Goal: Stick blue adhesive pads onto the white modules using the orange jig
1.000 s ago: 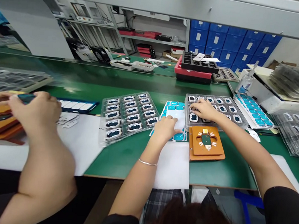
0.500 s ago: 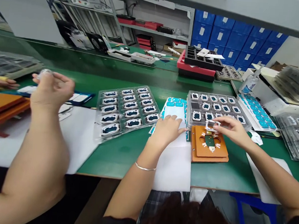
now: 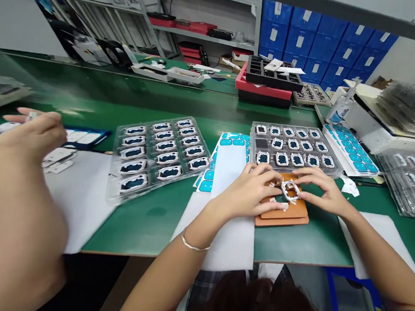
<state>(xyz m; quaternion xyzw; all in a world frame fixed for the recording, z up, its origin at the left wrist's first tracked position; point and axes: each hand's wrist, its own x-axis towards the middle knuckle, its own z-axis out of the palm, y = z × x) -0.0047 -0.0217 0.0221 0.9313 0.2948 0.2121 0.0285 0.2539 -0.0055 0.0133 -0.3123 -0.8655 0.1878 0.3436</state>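
Note:
A small white ring-shaped frame (image 3: 286, 184) is held tilted over an orange fixture block (image 3: 298, 211). My right hand (image 3: 320, 189) pinches the frame's right side between thumb and fingers. From the left, my left hand (image 3: 249, 189) reaches over the block, its fingertips at the frame's left side and its thumb low on the fixture. The green piece in the block's recess is mostly covered by my hands and the frame. Just behind them lies a clear tray (image 3: 268, 168) with rows of similar white frames with dark centres.
Another clear tray (image 3: 146, 168) of white-rimmed parts is at left. Teal sticker sheets (image 3: 226, 141) and white paper (image 3: 231, 242) lie by my left arm. A co-worker's hand (image 3: 31, 131) is at far left. Stacked trays (image 3: 410, 177) and a bottle (image 3: 340, 108) are right.
My left hand has moved right from the paper and sheets to the fixture. My right hand has lowered the white frame from the tray's edge to above the block. The view has shifted slightly.

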